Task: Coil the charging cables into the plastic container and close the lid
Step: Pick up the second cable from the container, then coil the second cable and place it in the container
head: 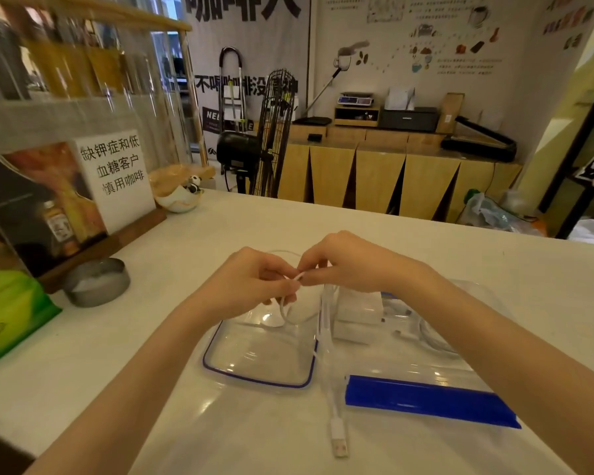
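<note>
Both hands pinch a white charging cable (pixel 328 341) above the white counter. My left hand (pixel 254 281) holds a small loop of it, and my right hand (pixel 352 264) grips the strand right beside it. The cable's tail drops down between two clear plastic pieces and ends in a USB plug (pixel 339 437) on the counter near me. A clear lid with a dark blue seal (pixel 259 358) lies flat under my left hand. The clear container (pixel 436 358) with a blue clip (pixel 429 401) sits under my right forearm, holding white charger blocks (pixel 357 311) and another white cable (pixel 432 337).
A green tissue pack (pixel 11 313) and a round metal tin (pixel 96 282) sit at the left. Behind them a wooden sign stand (pixel 83 207) and a small panda bowl (pixel 180 195). The counter's far edge runs behind my hands.
</note>
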Demonstrator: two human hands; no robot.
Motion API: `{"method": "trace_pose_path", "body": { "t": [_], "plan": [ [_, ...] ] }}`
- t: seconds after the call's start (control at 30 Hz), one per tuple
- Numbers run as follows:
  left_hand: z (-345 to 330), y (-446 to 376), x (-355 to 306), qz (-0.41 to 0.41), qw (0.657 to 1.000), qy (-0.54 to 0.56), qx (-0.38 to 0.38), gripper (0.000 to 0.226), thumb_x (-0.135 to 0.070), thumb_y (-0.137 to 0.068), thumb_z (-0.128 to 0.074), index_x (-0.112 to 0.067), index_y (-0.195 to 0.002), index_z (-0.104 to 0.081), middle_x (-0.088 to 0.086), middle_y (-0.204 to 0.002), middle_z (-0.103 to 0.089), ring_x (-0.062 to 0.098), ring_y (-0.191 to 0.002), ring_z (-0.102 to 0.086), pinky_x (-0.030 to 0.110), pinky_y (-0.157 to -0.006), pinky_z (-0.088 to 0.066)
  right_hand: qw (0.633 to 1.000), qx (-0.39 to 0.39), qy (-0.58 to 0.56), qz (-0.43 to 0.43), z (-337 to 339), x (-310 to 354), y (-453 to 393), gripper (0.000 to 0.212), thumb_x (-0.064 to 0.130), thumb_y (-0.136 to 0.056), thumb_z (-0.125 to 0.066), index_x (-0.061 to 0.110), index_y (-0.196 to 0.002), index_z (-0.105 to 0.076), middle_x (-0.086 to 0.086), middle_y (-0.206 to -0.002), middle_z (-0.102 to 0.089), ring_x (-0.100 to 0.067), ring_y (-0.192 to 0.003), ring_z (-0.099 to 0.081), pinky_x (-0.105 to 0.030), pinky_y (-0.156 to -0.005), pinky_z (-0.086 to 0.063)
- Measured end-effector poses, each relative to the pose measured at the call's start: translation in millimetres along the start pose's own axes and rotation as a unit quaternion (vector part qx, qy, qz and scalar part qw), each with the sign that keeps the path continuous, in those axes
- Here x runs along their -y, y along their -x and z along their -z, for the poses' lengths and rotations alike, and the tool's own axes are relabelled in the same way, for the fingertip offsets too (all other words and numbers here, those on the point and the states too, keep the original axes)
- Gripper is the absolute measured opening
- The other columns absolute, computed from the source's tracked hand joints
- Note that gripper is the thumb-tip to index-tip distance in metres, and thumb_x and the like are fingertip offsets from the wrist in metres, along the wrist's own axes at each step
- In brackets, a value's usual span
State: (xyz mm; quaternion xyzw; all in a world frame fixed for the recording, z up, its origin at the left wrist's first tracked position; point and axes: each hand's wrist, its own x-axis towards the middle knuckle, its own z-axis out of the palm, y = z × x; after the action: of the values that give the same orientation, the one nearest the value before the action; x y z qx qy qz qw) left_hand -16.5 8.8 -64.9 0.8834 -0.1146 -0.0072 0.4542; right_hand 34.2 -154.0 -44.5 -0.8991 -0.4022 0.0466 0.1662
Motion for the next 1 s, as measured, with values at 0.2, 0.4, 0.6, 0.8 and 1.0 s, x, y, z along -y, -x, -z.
{"method": "trace_pose_path", "body": {
  "t": [0.2, 0.4, 0.6, 0.8, 1.0],
  "plan": [
    [8.2, -2.0, -11.8, -0.046, 0.985, 0.124, -0.107, 0.014, -0.022, -0.085, -0.056, -0.019, -0.095, -0.066, -0.003, -0.072, -0.070, 0.005, -0.071, -0.065, 0.018, -0.072, -0.051, 0.977, -0.186, -0.095, -0.032, 17.5, -3.3, -0.4, 0.019, 0.026, -0.089, -0.050, 0.017, -0.097, -0.065, 0.003, -0.083, -0.065, -0.009, -0.076, -0.060, -0.020, -0.065, -0.047],
    [0.4, -7.2, -12.0, -0.085, 0.979, 0.129, -0.132, 0.017, -0.015, -0.089, -0.051, -0.020, -0.102, -0.061, -0.005, -0.088, -0.069, -0.002, -0.079, -0.064, 0.008, -0.071, -0.048, 0.909, -0.319, -0.262, -0.054, 29.0, -1.9, -6.7, 0.019, 0.019, -0.089, -0.051, 0.010, -0.095, -0.066, -0.006, -0.084, -0.068, -0.017, -0.074, -0.066, -0.026, -0.066, -0.056],
    [2.8, -18.7, -21.7, -0.094, 0.962, 0.201, -0.156, 0.016, -0.011, -0.091, -0.047, -0.010, -0.092, -0.063, 0.008, -0.084, -0.072, 0.013, -0.077, -0.070, 0.019, -0.068, -0.055, 0.858, -0.350, -0.375, -0.040, 40.2, 5.6, -10.4, 0.019, 0.017, -0.088, -0.051, 0.007, -0.095, -0.066, -0.012, -0.087, -0.069, -0.015, -0.070, -0.067, -0.025, -0.065, -0.058],
    [18.7, -28.8, -39.2, -0.154, 0.933, 0.235, -0.225, 0.018, -0.012, -0.092, -0.044, -0.012, -0.085, -0.060, 0.009, -0.080, -0.072, 0.015, -0.077, -0.071, 0.020, -0.068, -0.055, 0.867, -0.293, -0.398, -0.068, 44.0, 2.0, -12.1, 0.034, 0.019, -0.091, -0.046, 0.014, -0.125, -0.049, -0.001, -0.104, -0.064, -0.008, -0.084, -0.066, -0.021, -0.070, -0.056],
    [34.2, -45.7, -51.2, -0.169, 0.913, 0.252, -0.272, 0.019, -0.013, -0.091, -0.047, -0.015, -0.080, -0.061, 0.001, -0.070, -0.072, 0.015, -0.072, -0.070, 0.020, -0.064, -0.055, 0.916, -0.197, -0.338, -0.088, 32.2, 2.2, -11.3, 0.050, 0.028, -0.082, -0.059, 0.021, -0.129, -0.043, 0.001, -0.119, -0.059, -0.011, -0.098, -0.061, -0.029, -0.083, -0.052]
  ]
}}
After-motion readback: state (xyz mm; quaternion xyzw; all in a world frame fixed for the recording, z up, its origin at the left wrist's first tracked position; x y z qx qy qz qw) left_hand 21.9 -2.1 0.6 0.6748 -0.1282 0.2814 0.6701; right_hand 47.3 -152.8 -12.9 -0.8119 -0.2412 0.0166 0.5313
